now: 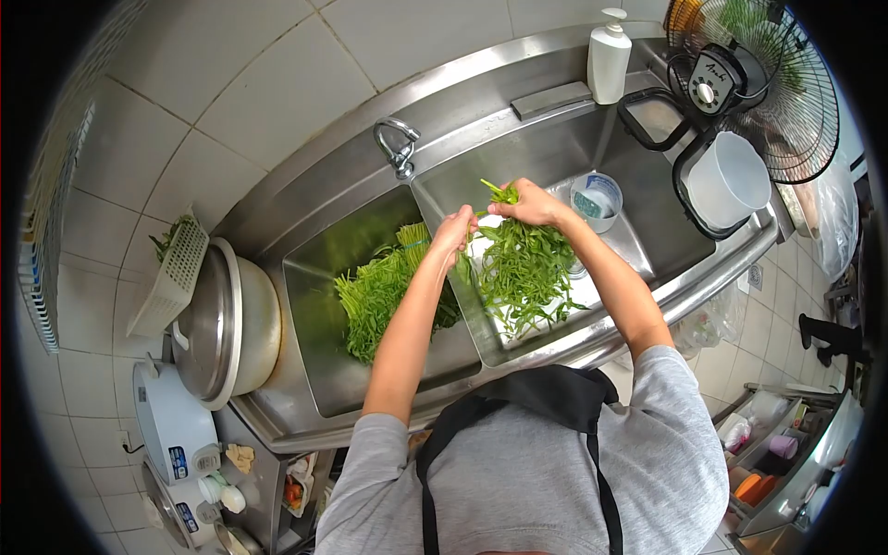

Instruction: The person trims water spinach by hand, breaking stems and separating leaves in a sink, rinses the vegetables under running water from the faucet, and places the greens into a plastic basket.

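Observation:
My right hand (534, 205) is closed around the stems of a bunch of leafy greens (525, 264), whose leaves hang over the right sink basin (647, 199). Close to its left, my left hand (455, 230) has its fingers pressed together at a thin green stem. Below the hanging leaves lies a white surface, partly hidden by them. In the left basin (319, 370) rests a large pile of greens (370, 310), with bundled stems (413, 242) beside it; my left forearm covers part of this pile.
A faucet (398, 150) stands behind the divider. The right basin holds a white tub (597, 202). A pump bottle (609, 63), a fan (740, 83) and a translucent container (729, 185) are at the right. A large lidded pot (250, 319) stands at the left.

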Demonstrator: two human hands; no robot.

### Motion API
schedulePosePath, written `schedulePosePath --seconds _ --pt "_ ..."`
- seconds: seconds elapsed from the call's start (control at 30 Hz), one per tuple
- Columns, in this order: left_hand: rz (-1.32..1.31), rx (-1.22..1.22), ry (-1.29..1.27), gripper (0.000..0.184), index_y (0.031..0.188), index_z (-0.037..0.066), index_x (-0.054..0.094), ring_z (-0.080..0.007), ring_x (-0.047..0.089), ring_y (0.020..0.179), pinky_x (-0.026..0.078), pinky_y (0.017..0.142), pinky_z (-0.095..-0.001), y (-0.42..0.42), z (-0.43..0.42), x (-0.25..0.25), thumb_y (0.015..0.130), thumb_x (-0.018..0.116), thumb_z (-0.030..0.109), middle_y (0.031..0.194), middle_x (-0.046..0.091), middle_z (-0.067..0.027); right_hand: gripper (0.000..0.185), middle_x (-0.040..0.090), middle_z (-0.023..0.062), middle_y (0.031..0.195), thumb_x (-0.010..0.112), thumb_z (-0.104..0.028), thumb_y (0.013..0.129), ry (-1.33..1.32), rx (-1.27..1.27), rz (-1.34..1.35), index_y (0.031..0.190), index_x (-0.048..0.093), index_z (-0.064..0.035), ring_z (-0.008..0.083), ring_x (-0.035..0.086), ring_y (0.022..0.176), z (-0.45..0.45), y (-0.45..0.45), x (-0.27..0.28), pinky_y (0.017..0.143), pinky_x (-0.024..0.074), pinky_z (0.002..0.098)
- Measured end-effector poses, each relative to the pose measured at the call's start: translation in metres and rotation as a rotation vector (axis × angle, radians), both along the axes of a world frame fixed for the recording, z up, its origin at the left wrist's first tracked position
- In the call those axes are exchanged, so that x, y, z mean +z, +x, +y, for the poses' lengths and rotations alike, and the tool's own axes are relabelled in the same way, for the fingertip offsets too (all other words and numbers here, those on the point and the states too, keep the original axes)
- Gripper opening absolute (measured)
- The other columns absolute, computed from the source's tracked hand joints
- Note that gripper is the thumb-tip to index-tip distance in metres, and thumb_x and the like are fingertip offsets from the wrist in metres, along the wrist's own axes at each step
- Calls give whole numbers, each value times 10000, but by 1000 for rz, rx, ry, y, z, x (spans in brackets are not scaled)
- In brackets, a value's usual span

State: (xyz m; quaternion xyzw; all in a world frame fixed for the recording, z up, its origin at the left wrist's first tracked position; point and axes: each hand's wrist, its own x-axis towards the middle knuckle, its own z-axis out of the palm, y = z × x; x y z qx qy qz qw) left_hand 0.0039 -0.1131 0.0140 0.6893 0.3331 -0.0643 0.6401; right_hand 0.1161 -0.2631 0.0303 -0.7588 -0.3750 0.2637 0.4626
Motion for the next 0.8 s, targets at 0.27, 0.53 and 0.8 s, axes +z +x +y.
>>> schedulePosePath --seconds 0.27,0.53,0.8 --pt "-218 148 -258 218 995 37 475 -142 539 740 424 636 -266 -16 31 -33 924 387 223 737 511 -22 396 621 112 873 608 -232 804 25 155 593 1082 511 34 143 588 791 -12 23 -15 706 475 266" --pt "-344 -58 267 365 919 18 540 -97 452 496 380 481 -237 -11 1 -3 833 557 372 671 516 -19 527 502 155 1178 500 -23 771 404 219 1044 1270 332 4 226 502 1076 -30 28 -30 896 439 341" --pt "-192 -361 641 307 814 58 604 -190 586 636 454 615 -317 7 -28 20 689 678 329 683 596 -117 515 502 124 1187 584 -82 769 410 200 846 1237 391 17 178 506 1046 -13 9 -15 893 416 281"
